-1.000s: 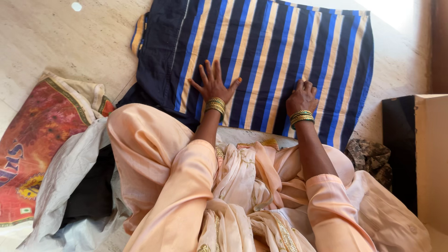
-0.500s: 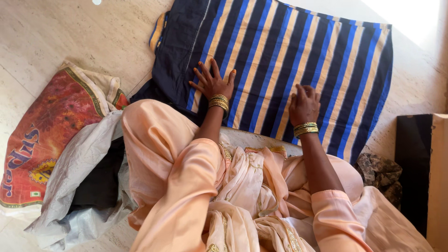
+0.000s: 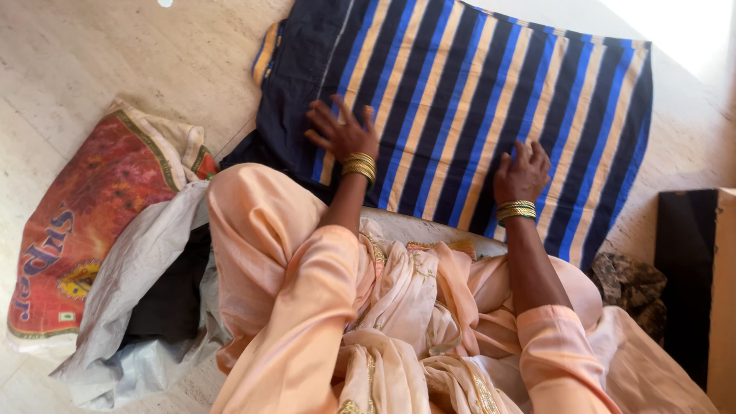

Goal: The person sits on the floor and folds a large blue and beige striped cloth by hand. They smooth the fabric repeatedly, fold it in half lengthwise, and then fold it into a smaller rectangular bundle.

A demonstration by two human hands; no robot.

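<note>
Striped cloth, spread flat on floor, prob. soft, light, non-fragile; left hand and right hand press it, fingers unclenched, gripping nothing; grip at edges/corners.

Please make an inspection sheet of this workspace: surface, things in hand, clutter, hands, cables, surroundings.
Surface: pale stone floor, sunlit at the top right.
Things in hand: striped cloth, navy, blue and cream, spread flat on the floor.
Clutter: red printed sack and grey plastic sheet at the left; dark crumpled cloth at the right.
Hands: left hand flat on the cloth, fingers spread; right hand pressing on the cloth; both wear gold bangles.
Cables: nothing seen.
Surroundings: black and cream box at the right edge.
</note>
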